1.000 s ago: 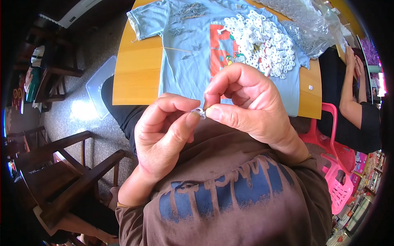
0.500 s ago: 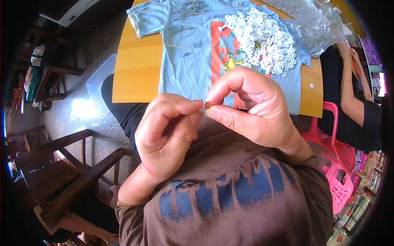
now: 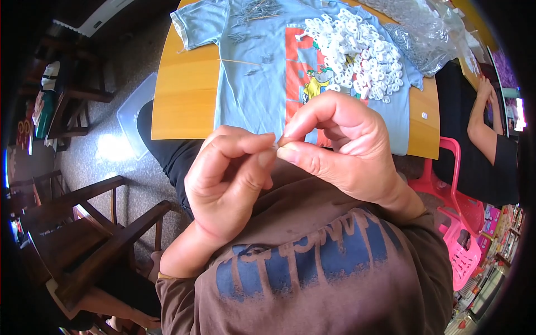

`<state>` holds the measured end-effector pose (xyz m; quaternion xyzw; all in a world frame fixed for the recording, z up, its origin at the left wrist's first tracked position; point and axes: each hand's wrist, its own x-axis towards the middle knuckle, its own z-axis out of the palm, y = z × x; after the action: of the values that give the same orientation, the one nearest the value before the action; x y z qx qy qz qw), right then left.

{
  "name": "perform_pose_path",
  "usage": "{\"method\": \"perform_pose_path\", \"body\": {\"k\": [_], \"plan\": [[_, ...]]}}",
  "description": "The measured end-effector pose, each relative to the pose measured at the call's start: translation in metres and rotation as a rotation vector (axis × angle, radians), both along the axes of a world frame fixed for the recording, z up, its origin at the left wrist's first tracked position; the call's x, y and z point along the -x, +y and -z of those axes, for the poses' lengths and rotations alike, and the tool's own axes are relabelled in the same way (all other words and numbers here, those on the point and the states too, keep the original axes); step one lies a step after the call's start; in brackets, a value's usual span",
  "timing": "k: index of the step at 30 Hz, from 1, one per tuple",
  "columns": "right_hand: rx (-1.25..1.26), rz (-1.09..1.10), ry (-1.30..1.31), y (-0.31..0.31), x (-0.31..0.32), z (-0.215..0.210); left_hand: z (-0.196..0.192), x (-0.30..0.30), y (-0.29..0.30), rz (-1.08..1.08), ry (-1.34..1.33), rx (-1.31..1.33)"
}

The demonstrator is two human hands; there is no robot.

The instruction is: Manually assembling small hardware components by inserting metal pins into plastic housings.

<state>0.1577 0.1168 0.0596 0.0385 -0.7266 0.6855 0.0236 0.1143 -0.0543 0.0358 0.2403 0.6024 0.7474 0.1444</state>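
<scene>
My left hand (image 3: 229, 178) and my right hand (image 3: 340, 148) meet fingertip to fingertip in front of my chest, pinching a tiny pale piece (image 3: 276, 146) that is almost fully hidden between thumbs and forefingers. Beyond the hands lies a light blue T-shirt (image 3: 251, 84) spread on a wooden table (image 3: 184, 95). A heap of small white plastic rings (image 3: 360, 53) rests on the shirt's right part. Thin grey metal pins (image 3: 257, 8) lie scattered near its collar.
A clear plastic bag of grey metal parts (image 3: 430, 33) sits at the table's far right. Another person's arm (image 3: 483, 120) rests by the right edge, near a pink plastic chair (image 3: 460, 215). A dark wooden chair (image 3: 84, 234) stands at my left.
Both hands stay pressed together; the small pale piece seen between the fingertips earlier is now nearly covered as the fingers have closed tighter on it.
</scene>
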Motion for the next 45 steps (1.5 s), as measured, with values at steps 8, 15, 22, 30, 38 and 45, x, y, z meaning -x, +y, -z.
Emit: {"method": "perform_pose_path", "body": {"k": [8,15,22,30,38,45], "plan": [[-0.026,0.025,0.187,-0.006,-0.001,0.002,-0.005,0.000,-0.002,0.043,-0.391,-0.180],[-0.080,0.075,0.187,-0.008,-0.003,-0.001,-0.006,0.001,-0.003,0.038,-0.426,-0.201],[-0.213,0.034,0.256,-0.004,0.002,0.003,0.000,0.000,0.000,0.002,-0.402,-0.194],[-0.167,0.145,0.290,-0.019,0.007,0.025,0.013,0.001,-0.005,-0.042,-0.408,-0.160],[-0.412,0.301,0.498,0.005,0.003,0.022,0.003,0.001,0.005,-0.081,-0.434,-0.150],[-0.723,0.534,0.330,0.074,-0.007,0.030,0.007,0.003,0.006,-0.052,-0.451,-0.190]]}}
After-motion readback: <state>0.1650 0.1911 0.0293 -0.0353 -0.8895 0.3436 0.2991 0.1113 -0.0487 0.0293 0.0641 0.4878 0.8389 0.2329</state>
